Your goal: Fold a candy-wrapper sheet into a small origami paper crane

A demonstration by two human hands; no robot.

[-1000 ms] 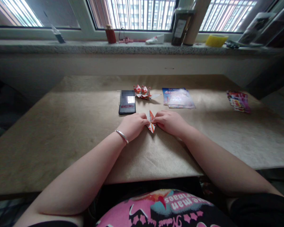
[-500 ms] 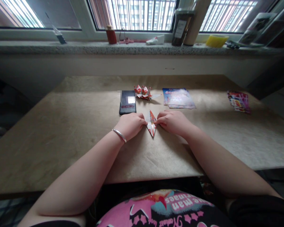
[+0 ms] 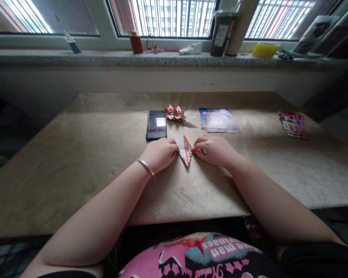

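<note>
A small folded paper piece [image 3: 186, 151], red, orange and white, lies on the brown table [image 3: 84, 154] between my two hands. My left hand [image 3: 160, 153], with a silver bracelet at the wrist, is curled and its fingertips pinch the paper's left edge. My right hand [image 3: 214, 150] is curled too and pinches the right edge. The paper shows as a narrow diamond with points toward and away from me.
A dark phone [image 3: 157, 124] lies just beyond my left hand. Finished folded paper figures [image 3: 175, 113] sit behind it, with a stack of printed sheets [image 3: 218, 120] to the right and a colourful leaflet [image 3: 292, 124] at the far right. The windowsill [image 3: 162, 58] holds several small items.
My hands have drawn slightly apart, so more of the folded paper shows between them. The paper lies flatter and a little farther from me.
</note>
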